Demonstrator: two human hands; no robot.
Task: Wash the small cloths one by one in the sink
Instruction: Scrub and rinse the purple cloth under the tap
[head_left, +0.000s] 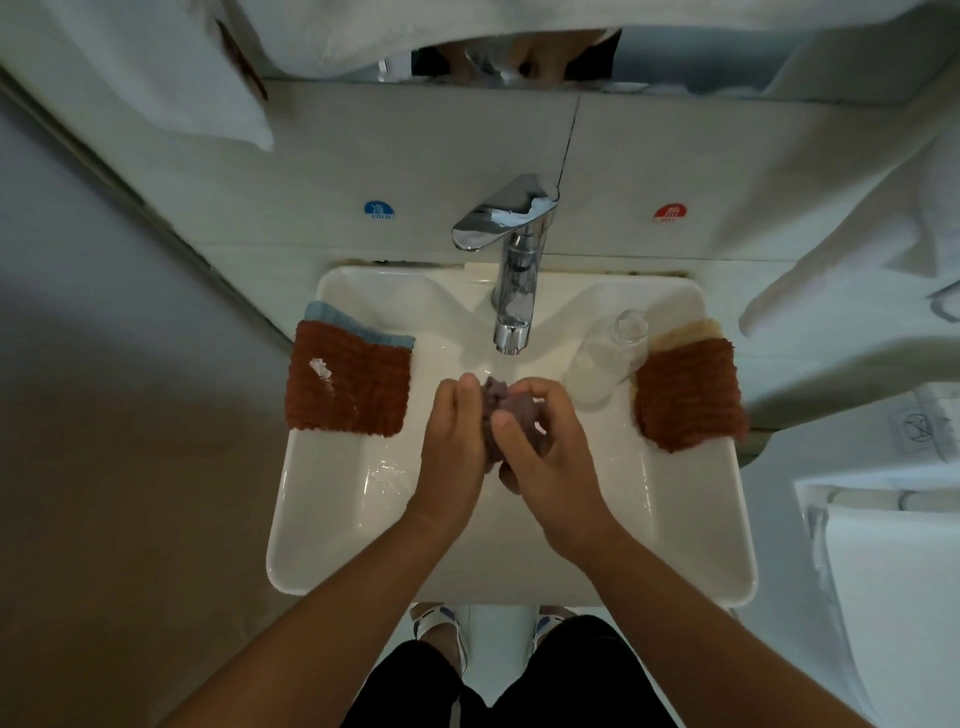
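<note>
A: Hands?
B: Left hand (451, 441) and right hand (545, 457) over the sink (332, 519), fingers curled around a bunched purple cloth (498, 400) squeezed between them.
A: Beyond?
B: Brown cloths on both rims, left (347, 379) and right (688, 397); tap (511, 260) behind.

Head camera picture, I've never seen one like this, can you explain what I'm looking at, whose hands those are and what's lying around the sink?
This is one picture from a camera worn on a person's head, looking down, so the two arms reaching in are the wearer's own. There is no machine. The left hand and right hand together grip a bunched purplish cloth over the white sink, below the tap. On the sink's left edge lies a rust-brown cloth on top of a blue cloth. On the right edge lies another brown cloth over a beige cloth, beside a clear bottle.
</note>
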